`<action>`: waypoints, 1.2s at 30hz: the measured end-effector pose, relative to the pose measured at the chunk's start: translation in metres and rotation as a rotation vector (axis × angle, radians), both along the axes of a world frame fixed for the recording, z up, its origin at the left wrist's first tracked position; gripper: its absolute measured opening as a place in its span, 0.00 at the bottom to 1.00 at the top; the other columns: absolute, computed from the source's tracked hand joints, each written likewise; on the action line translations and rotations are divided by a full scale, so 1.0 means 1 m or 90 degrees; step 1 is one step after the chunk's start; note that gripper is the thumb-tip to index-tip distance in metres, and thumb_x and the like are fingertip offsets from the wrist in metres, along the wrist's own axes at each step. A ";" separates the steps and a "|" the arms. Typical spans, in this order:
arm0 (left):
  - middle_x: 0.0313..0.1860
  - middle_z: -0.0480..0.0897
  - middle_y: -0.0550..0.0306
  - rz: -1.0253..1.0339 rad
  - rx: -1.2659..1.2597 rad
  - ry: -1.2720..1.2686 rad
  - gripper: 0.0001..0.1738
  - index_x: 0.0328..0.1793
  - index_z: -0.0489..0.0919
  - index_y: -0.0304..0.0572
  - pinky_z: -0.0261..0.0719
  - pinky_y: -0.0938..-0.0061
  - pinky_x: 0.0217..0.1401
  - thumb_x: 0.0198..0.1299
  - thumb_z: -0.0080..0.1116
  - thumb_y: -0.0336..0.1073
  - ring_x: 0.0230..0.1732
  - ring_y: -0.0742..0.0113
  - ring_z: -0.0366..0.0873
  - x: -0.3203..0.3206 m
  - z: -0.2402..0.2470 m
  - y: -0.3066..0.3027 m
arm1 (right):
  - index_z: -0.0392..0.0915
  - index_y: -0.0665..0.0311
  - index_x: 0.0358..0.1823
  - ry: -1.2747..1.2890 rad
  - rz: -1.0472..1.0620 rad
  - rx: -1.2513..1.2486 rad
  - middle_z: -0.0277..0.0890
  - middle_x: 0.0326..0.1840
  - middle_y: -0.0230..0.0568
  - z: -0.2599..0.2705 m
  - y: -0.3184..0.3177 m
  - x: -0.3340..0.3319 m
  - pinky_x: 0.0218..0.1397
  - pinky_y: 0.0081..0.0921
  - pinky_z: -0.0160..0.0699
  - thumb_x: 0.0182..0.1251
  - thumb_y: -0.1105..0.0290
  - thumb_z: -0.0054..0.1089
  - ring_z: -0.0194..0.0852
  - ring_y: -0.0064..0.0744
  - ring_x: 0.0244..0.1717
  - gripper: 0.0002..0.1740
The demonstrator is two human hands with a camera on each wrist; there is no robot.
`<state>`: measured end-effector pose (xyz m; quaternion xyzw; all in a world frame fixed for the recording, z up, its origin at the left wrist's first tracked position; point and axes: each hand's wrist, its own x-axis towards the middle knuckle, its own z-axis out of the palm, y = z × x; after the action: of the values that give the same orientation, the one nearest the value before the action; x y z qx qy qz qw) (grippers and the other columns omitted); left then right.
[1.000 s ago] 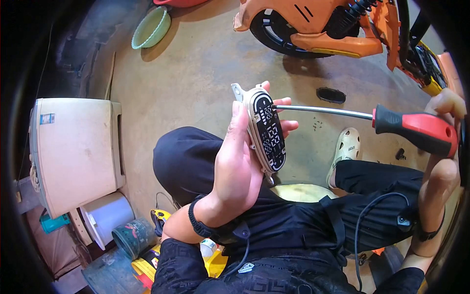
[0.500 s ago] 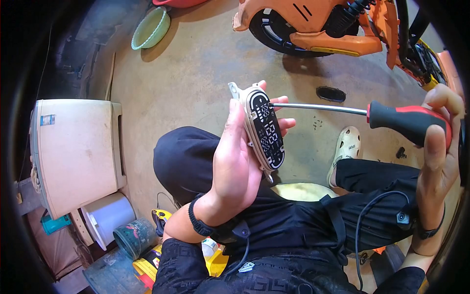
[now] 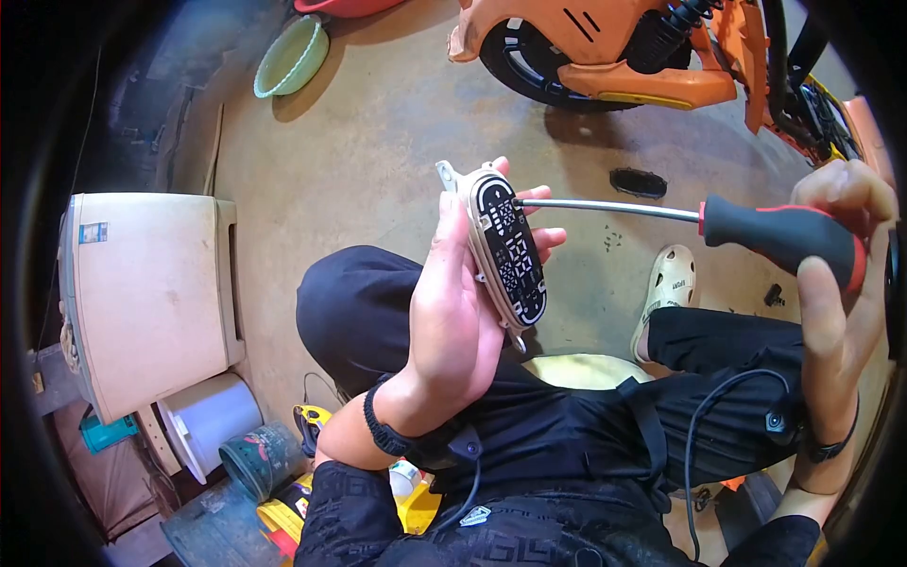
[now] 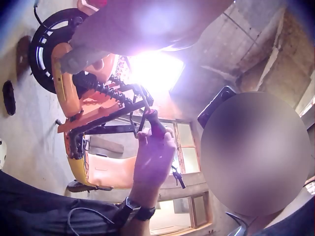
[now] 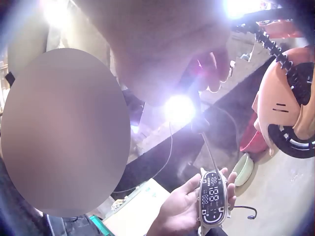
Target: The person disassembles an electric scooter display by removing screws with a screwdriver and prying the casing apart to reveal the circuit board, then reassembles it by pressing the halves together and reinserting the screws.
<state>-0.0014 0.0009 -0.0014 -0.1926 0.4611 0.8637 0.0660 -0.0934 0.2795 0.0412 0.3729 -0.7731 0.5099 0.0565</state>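
Note:
An oval display panel point(image 3: 513, 250) with a black face and white digits lies tilted in my left hand point(image 3: 453, 312), the thumb along its near edge and the fingers behind it. My right hand point(image 3: 846, 255) holds the red and black handle of a screwdriver point(image 3: 779, 234), whose tip meets the upper right edge of the panel. In the right wrist view the shaft comes down to the top of the panel point(image 5: 212, 199), which rests on the left palm point(image 5: 177, 209). The left wrist view shows the right hand point(image 4: 153, 162) around the handle point(image 4: 155, 120).
An orange electric vehicle point(image 3: 614, 57) stands at the upper right, beyond a black oval piece point(image 3: 639, 182) on the floor. A green basin point(image 3: 292, 57) is at the upper left. At left are a white appliance point(image 3: 142, 293), a white bucket point(image 3: 210, 420) and dark buckets point(image 3: 260, 458).
The panel and screwdriver have shifted slightly left together. My right hand's fingers have changed position around the handle, and its thumb has moved left along the underside.

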 end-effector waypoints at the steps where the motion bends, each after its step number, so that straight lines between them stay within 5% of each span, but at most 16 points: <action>1: 0.71 0.75 0.41 0.000 0.000 -0.001 0.37 0.84 0.58 0.42 0.76 0.61 0.70 0.82 0.28 0.60 0.62 0.52 0.81 0.000 0.000 0.000 | 0.61 0.68 0.62 0.136 0.045 0.000 0.70 0.49 0.45 0.009 -0.007 0.008 0.57 0.29 0.76 0.60 0.66 0.71 0.73 0.33 0.50 0.34; 5: 0.71 0.75 0.41 0.003 0.002 -0.002 0.37 0.84 0.58 0.42 0.76 0.61 0.70 0.82 0.28 0.60 0.61 0.52 0.81 0.000 -0.001 0.000 | 0.61 0.68 0.62 0.014 -0.043 0.074 0.69 0.51 0.46 0.019 0.002 0.023 0.57 0.30 0.76 0.58 0.67 0.72 0.73 0.33 0.50 0.35; 7: 0.71 0.75 0.40 0.004 -0.001 -0.003 0.37 0.84 0.58 0.42 0.76 0.61 0.70 0.82 0.28 0.60 0.61 0.52 0.81 0.000 -0.002 0.000 | 0.65 0.60 0.69 -0.043 -0.218 0.306 0.73 0.52 0.40 0.037 -0.009 0.045 0.58 0.23 0.74 0.77 0.29 0.40 0.76 0.28 0.52 0.41; 14: 0.71 0.75 0.41 0.008 -0.012 0.001 0.37 0.84 0.58 0.42 0.77 0.62 0.70 0.82 0.28 0.60 0.61 0.53 0.81 0.000 -0.002 0.000 | 0.64 0.62 0.67 -0.051 -0.351 0.126 0.69 0.44 0.38 0.021 -0.031 0.045 0.57 0.27 0.72 0.66 0.21 0.49 0.74 0.28 0.49 0.50; 15: 0.71 0.75 0.41 0.006 -0.011 0.005 0.37 0.84 0.58 0.42 0.77 0.62 0.70 0.82 0.28 0.60 0.61 0.53 0.81 0.000 -0.002 0.000 | 0.61 0.68 0.62 -0.018 -0.095 0.107 0.69 0.51 0.47 0.014 0.000 0.021 0.58 0.30 0.76 0.58 0.68 0.73 0.73 0.33 0.50 0.35; 18: 0.71 0.75 0.41 0.003 -0.009 -0.010 0.37 0.84 0.58 0.42 0.77 0.62 0.70 0.82 0.27 0.60 0.61 0.54 0.81 0.000 -0.002 0.000 | 0.61 0.68 0.62 0.099 0.036 -0.051 0.69 0.51 0.47 -0.005 -0.004 0.003 0.57 0.29 0.76 0.57 0.70 0.73 0.73 0.32 0.50 0.36; 20: 0.71 0.75 0.41 0.001 -0.017 -0.013 0.37 0.84 0.58 0.42 0.77 0.62 0.70 0.82 0.27 0.60 0.61 0.54 0.81 0.000 -0.002 0.000 | 0.64 0.62 0.66 -0.128 -0.236 0.209 0.68 0.44 0.37 0.029 -0.010 0.044 0.58 0.27 0.69 0.69 0.24 0.49 0.71 0.27 0.50 0.47; 26: 0.70 0.76 0.42 0.005 -0.014 -0.013 0.37 0.84 0.58 0.42 0.77 0.62 0.70 0.82 0.28 0.60 0.61 0.54 0.81 -0.001 -0.002 0.000 | 0.64 0.62 0.64 -0.087 -0.256 0.248 0.64 0.46 0.38 0.023 -0.011 0.040 0.63 0.28 0.67 0.73 0.37 0.53 0.67 0.30 0.50 0.36; 28: 0.70 0.76 0.42 0.009 -0.019 -0.010 0.37 0.84 0.58 0.42 0.77 0.62 0.69 0.82 0.28 0.60 0.61 0.54 0.81 -0.001 -0.001 0.000 | 0.63 0.62 0.65 -0.026 -0.182 0.106 0.64 0.49 0.39 0.017 -0.012 0.036 0.65 0.29 0.66 0.74 0.42 0.54 0.67 0.32 0.52 0.34; 33: 0.70 0.76 0.43 -0.004 -0.022 -0.017 0.37 0.84 0.58 0.43 0.77 0.62 0.69 0.82 0.28 0.61 0.62 0.54 0.81 0.000 -0.002 0.000 | 0.68 0.64 0.61 -0.140 -0.236 0.132 0.65 0.48 0.39 0.023 -0.008 0.039 0.61 0.26 0.68 0.69 0.29 0.55 0.69 0.30 0.49 0.43; 36: 0.70 0.76 0.43 0.000 -0.018 -0.026 0.37 0.84 0.59 0.43 0.77 0.62 0.68 0.82 0.28 0.61 0.62 0.54 0.81 -0.001 -0.001 0.002 | 0.68 0.63 0.60 -0.172 -0.302 0.188 0.65 0.49 0.40 0.023 -0.010 0.038 0.61 0.28 0.68 0.70 0.35 0.57 0.68 0.30 0.51 0.37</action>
<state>-0.0021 0.0026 -0.0026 -0.2111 0.4721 0.8528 0.0728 -0.0554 0.2691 0.0646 0.1150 -0.9050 0.4092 0.0161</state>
